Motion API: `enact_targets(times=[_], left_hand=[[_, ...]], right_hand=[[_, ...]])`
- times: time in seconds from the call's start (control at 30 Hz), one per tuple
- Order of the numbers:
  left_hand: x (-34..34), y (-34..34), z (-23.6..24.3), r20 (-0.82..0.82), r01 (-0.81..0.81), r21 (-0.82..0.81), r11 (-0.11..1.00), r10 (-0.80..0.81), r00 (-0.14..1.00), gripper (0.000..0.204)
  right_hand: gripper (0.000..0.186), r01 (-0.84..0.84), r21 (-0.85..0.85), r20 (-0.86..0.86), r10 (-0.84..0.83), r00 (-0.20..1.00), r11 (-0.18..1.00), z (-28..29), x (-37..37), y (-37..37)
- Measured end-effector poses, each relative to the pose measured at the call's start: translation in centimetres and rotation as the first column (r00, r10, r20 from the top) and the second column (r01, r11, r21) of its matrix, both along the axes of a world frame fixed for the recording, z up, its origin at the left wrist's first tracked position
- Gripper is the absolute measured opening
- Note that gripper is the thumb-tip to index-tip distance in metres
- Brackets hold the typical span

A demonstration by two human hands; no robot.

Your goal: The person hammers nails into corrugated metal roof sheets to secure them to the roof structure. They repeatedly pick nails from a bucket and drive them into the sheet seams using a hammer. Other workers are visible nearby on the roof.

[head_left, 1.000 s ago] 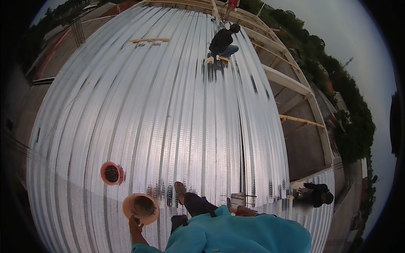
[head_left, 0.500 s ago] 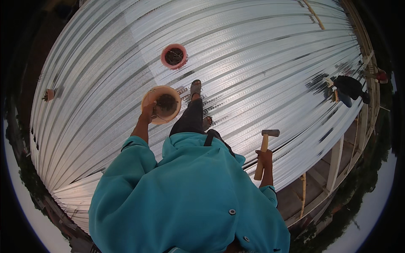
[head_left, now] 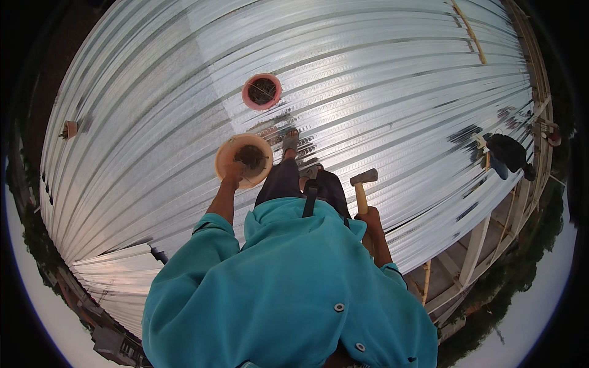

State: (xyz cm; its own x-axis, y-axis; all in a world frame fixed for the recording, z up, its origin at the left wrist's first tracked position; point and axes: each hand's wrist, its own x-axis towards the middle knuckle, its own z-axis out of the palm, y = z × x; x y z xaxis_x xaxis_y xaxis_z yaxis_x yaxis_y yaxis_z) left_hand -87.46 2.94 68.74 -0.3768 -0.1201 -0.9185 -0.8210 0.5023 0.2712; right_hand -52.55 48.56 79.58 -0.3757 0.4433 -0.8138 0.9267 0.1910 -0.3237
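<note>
My left hand (head_left: 233, 173) is closed on the rim or handle of a peach plastic bucket (head_left: 226, 152) with dark contents at the bottom. My right hand (head_left: 369, 218) grips the wooden handle of a hammer (head_left: 362, 195), its metal head raised upright beside my right leg. My feet, in sandals (head_left: 289, 141), are on the ribbed shiny metal roofing sheets (head_left: 368, 92). A pink bucket (head_left: 250, 91) full of dark small items sits on the sheets just beyond the peach one.
A small bucket (head_left: 69, 130) stands at the far left. A long wooden strip (head_left: 469, 30) lies at upper right. A co-worker in dark clothes (head_left: 509, 150) crouches at right, another person (head_left: 551, 132) behind. An open beam frame (head_left: 475, 245) with a drop borders the roof at right.
My view has swung round, bringing both my hands into sight. Since half a second ago the hammer has moved leftward toward my body and the bucket has shifted slightly right and down in view.
</note>
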Motion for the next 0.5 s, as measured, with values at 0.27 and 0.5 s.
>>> enact_targets(times=[0.27,0.5], left_hand=[[-3.0,20.7,3.6,-0.332,0.236,0.306,0.922,-0.13,0.934,0.029],[-3.3,34.8,12.8,-0.415,0.604,0.502,0.619,-0.44,0.796,0.053]], right_hand=[[0.041,0.098,-0.112,-0.284,-0.126,0.95,0.989,5.4,-20.1,4.4],[0.054,0.161,-0.297,-0.556,-0.308,0.772,0.941,8.5,-29.3,7.4]])
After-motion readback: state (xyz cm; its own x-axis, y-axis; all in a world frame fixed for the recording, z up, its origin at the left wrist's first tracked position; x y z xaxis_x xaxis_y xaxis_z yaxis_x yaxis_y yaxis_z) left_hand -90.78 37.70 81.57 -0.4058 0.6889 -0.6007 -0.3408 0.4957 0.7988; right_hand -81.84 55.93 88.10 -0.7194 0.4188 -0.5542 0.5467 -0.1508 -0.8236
